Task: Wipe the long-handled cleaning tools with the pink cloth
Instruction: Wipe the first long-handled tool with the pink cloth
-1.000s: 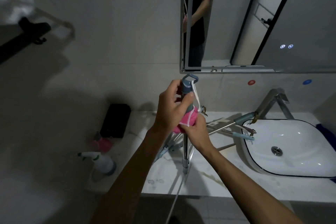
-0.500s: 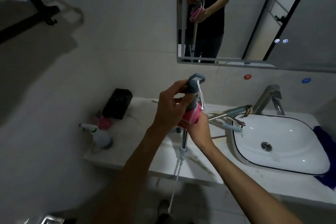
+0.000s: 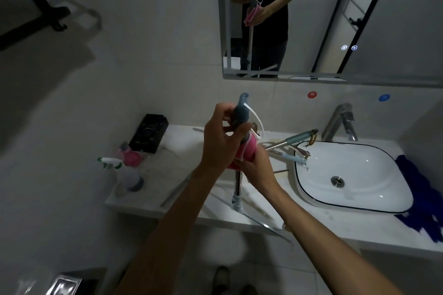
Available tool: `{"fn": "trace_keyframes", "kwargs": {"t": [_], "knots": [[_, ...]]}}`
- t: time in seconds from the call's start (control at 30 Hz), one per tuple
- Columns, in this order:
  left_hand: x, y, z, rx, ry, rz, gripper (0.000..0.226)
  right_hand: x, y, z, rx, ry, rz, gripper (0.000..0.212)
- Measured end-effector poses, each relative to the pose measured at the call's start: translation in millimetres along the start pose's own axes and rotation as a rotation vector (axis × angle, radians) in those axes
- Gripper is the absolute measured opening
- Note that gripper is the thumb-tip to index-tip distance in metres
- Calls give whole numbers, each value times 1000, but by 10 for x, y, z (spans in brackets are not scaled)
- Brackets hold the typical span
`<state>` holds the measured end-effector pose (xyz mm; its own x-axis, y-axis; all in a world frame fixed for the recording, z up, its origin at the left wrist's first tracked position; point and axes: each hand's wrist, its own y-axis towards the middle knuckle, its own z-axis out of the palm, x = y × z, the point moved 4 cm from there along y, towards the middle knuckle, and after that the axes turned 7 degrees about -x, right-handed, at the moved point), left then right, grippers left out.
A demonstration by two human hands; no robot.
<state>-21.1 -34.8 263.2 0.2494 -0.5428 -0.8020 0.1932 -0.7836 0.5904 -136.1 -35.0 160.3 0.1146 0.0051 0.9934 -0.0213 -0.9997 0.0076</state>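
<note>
The counter point(image 3: 182, 151) runs along the wall with the white basin point(image 3: 354, 175) set into its right part. That leaves the bare left stretch free for laying down poles, and two spare long-handled tools point(image 3: 291, 148) rest there with their blue-grey ends reaching over the basin's rim, likely parked until their turn. Against the left end stand a spray bottle point(image 3: 127, 175) and a black box point(image 3: 148, 133), out of the way of the work.

The tool being wiped point(image 3: 241, 112) is held upright in front of the counter, its metal shaft dropping toward the floor, so the cloth can slide along it. The left hand point(image 3: 221, 143) curls round the blue-grey handle just under its loop, steadying the top. Directly below, touching it, the right hand point(image 3: 257, 165) is clamped round the shaft with the pink cloth point(image 3: 248, 151) wrapped between palm and pole. In this dim light, how far the cloth encircles the shaft is unclear.
</note>
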Motion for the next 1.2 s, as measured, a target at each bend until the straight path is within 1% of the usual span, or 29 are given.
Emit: {"fn": "trace_keyframes", "kwargs": {"t": [0.07, 0.2, 0.3, 0.43, 0.53, 0.6, 0.77, 0.9, 0.93, 1.0, 1.07, 1.13, 1.2], "knots": [[47, 33, -26, -4, 19, -13, 58, -15, 29, 41, -17, -23, 1, 29], [156, 153, -85, -9, 62, -29, 37, -7, 88, 160, -54, 7, -46, 20], [223, 267, -161, -36, 104, -20, 29, 3, 148, 288, -63, 8, -78, 10], [408, 394, -222, -62, 178, -66, 31, 58, 261, 424, -58, -33, -89, 20], [564, 441, -227, -38, 215, -109, 34, 49, 334, 502, -91, -97, -101, 14], [662, 454, -223, 1, 243, -94, 37, 3, 369, 549, -120, -124, -88, 10], [836, 471, -205, 59, 254, -110, 35, -123, 468, 593, -130, -143, -74, 3], [893, 466, -137, 91, 202, -142, 31, -144, 510, 545, -163, -166, -77, 7], [888, 473, -118, 120, 174, -152, 29, -127, 515, 521, -176, -167, -92, 9], [878, 511, -64, 228, 117, -173, 21, -137, 548, 462, -200, -159, -108, 14], [893, 557, 0, 318, 96, -179, 19, -174, 591, 401, -203, -152, -104, 20], [913, 583, 55, 347, 108, -167, 20, -199, 627, 354, -213, -154, -110, 25], [942, 572, 103, 340, 115, -161, 21, -208, 640, 330, -225, -142, -124, 27]]}}
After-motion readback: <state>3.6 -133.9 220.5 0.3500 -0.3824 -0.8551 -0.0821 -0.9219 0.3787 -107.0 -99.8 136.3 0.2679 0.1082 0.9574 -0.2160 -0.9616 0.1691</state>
